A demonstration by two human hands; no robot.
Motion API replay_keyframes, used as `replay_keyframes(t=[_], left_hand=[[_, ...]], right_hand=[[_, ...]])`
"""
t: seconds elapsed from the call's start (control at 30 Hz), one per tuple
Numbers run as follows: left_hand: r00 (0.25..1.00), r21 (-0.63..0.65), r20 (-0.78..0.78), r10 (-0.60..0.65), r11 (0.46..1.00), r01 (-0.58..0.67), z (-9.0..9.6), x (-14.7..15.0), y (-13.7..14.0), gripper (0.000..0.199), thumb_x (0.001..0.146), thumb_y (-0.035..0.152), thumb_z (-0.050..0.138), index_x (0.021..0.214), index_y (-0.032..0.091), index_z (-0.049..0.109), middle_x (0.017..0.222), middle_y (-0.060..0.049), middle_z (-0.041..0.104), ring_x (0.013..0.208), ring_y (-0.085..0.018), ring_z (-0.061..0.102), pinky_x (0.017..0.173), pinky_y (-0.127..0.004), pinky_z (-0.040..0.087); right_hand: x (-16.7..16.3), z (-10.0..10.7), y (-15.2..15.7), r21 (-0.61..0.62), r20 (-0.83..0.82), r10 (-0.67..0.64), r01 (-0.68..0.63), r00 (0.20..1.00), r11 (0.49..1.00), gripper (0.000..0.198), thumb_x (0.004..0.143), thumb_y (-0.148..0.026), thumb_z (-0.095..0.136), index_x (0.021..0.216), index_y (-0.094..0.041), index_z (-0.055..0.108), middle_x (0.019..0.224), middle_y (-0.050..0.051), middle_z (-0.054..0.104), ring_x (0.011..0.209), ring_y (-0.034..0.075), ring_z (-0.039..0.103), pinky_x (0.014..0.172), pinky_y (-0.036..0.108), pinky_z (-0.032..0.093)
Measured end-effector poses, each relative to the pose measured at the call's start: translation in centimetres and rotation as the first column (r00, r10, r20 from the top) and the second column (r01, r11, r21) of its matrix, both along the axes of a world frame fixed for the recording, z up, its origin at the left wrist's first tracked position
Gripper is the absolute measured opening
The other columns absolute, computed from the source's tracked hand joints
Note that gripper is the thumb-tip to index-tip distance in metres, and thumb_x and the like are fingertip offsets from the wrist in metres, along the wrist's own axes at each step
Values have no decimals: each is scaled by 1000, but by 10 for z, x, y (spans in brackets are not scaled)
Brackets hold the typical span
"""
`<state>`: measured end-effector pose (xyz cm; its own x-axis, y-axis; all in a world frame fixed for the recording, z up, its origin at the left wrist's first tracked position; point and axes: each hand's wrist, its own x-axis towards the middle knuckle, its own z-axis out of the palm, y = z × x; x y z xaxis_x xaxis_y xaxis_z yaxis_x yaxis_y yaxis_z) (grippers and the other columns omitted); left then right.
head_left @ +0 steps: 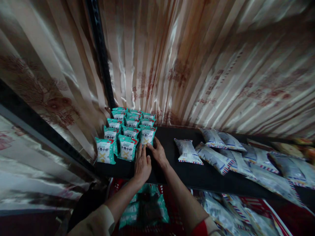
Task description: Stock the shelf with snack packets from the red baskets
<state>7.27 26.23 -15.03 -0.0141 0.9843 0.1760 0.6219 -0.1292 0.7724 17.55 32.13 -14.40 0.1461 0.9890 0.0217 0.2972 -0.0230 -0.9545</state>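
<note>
Teal-and-white snack bags stand in rows at the left end of a black shelf (167,170). The front right snack bag (147,133) leans upright, with both hands at its lower part. My right hand (159,152) grips its lower right side, thumb across the front and fingers along the edge. Against the bottom left of that bag lies my left hand (142,166), fingers stretched out and thumb apart. Just left of my left hand stands another teal snack bag (127,149), with one more teal bag (105,150) at the shelf's left end.
White bags with striped edges (188,151) lie along the shelf to the right. Below, a red basket (173,205) holds teal bags, and more striped bags (216,208) lie in a red container. A dark metal post (100,49) and patterned curtains (147,59) stand behind.
</note>
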Motion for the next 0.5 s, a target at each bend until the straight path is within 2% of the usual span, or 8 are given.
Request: replay_keyframes(t=[0.17,0.37,0.5], left_hand=[[999,10,-29,-32,999,32,-1,-1,0,55,87,16,33,141,5,31,153,-16,21,142,-23,14,117,-43,17],[1000,12,11,-15,1000,14,-6,1,1,57,86,16,35,143,10,28,154,-13,18,143,-23,13,116,-44,19],[1000,6,16,1,1000,-1,-7,3,2,57,85,17,38,142,10,31,155,-14,16,143,-25,11,116,-43,18]], right_hand=[[-5,3,-5,96,55,-46,40,997,995,74,74,-46,61,138,-16,39,121,12,61,113,25,56,98,39,42],[-7,-1,-1,82,-4,-16,17,1000,996,66,74,-47,62,133,-22,47,116,7,66,107,24,59,95,38,45],[-7,-5,4,81,-5,9,-8,1000,997,63,74,-46,63,132,-26,48,116,5,66,112,25,58,97,39,44]])
